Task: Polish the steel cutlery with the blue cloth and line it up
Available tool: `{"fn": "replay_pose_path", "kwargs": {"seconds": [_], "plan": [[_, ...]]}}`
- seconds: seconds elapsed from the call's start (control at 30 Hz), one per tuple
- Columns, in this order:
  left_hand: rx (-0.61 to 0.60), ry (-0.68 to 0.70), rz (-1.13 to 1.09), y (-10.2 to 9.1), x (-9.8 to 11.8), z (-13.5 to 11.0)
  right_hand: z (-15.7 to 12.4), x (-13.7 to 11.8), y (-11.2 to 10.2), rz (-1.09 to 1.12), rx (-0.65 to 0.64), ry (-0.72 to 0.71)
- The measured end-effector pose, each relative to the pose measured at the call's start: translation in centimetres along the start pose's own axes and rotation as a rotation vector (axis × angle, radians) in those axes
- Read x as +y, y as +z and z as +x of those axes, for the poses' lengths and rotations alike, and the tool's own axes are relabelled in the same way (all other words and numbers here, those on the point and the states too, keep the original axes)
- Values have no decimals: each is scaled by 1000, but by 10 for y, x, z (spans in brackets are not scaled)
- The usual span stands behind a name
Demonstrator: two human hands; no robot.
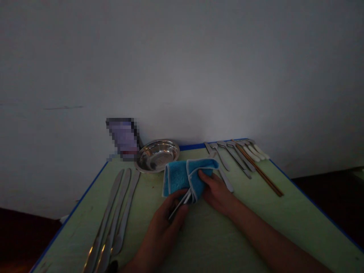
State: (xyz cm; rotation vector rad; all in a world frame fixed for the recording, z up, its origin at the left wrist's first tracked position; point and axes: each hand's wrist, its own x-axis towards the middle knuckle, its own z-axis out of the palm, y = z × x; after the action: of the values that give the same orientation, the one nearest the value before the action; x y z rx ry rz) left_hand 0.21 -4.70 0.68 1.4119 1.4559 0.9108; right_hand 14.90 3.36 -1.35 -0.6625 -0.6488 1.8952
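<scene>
My left hand (166, 220) is closed around a slim metal piece of cutlery (179, 206). Its far part runs into a folded blue cloth (178, 176) with pale edging, so I cannot tell which kind of cutlery it is. My right hand (216, 189) grips the cloth, with the thumb on top, and presses it around the metal piece. Both hands are above the middle of the table. Three metal knives (115, 212) lie side by side to the left of my left hand.
A shiny steel bowl (157, 155) stands at the back beside a propped, blurred-out screen (123, 138). At the back right lie several metal utensils (234, 157), brown chopsticks (260, 170) and white-handled cutlery (253, 151). The pale green table (227, 242) has blue edges and meets a wall behind.
</scene>
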Motion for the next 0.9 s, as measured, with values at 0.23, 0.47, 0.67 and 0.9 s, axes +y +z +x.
{"fn": "replay_pose_path", "kwargs": {"seconds": [0.23, 0.47, 0.67, 0.9], "plan": [[43, 55, 31, -7, -3, 0, 9, 7, -8, 14, 121, -53], [73, 523, 360, -6, -7, -20, 16, -1, -11, 155, 349, -107], [-118, 517, 433, -5, 8, -23, 13, -5, -5, 201, 388, -76], [-167, 306, 146, -9, 14, -31, 16, -5, -8, 246, 364, -74]]}}
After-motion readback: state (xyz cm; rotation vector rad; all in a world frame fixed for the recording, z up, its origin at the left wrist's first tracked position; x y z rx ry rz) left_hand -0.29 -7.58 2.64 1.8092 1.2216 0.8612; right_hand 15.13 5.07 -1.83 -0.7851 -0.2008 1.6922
